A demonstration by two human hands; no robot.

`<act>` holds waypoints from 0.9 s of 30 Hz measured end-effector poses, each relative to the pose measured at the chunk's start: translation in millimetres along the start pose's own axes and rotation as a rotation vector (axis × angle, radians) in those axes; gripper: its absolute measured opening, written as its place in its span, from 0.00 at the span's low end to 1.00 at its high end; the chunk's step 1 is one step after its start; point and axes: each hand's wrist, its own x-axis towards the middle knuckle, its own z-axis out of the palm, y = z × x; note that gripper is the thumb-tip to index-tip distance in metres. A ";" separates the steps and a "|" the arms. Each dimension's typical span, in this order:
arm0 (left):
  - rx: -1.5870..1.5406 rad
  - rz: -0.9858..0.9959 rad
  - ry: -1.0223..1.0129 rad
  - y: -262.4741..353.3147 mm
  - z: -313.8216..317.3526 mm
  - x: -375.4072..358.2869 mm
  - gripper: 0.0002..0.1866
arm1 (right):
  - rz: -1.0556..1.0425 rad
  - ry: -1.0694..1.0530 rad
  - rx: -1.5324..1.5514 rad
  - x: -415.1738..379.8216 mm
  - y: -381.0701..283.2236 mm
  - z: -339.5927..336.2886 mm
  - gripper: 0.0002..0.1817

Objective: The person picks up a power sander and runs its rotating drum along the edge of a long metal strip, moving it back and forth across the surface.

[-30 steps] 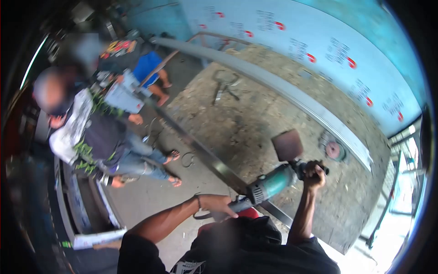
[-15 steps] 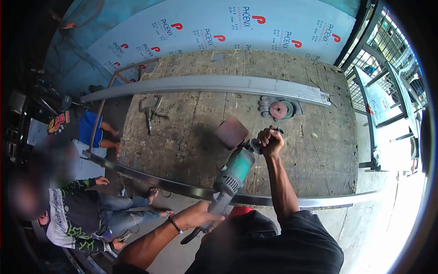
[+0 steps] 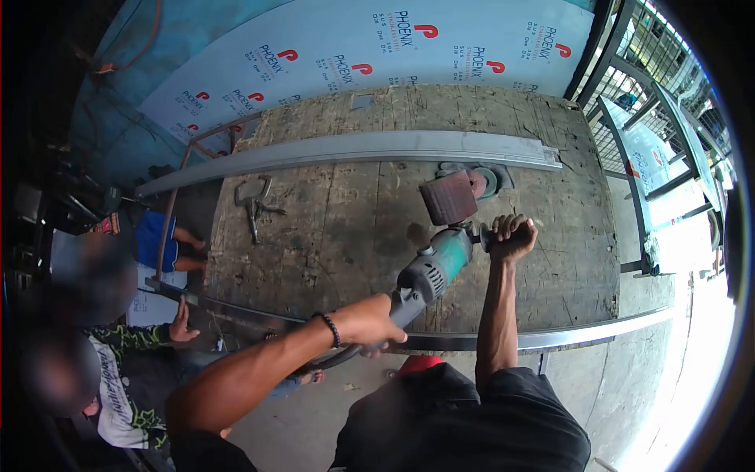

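A green and grey drum sander is held over the wooden table, its reddish-brown abrasive drum pointing away from me. My left hand is wrapped around its rear grip, where a dark cord trails off. My right hand is closed around the side handle. Below the tool, a shiny metal bar runs along the table's near edge, passing behind my left hand. The drum partly hides a glove with abrasive discs on it.
A long grey metal profile lies across the far side of the table. A locking clamp rests at the left. Beside the bar's left end is a co-worker's hand; another person's legs show behind. Metal frames stand right.
Both my hands have carried the sander right and somewhat away from me, bringing its drum in front of the glove. The co-worker at left has moved toward the bar's end.
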 end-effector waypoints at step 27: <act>0.221 0.215 -0.079 -46.6 -13.0 85.5 0.22 | -0.043 0.170 -0.332 7.7 -24.8 -35.9 0.21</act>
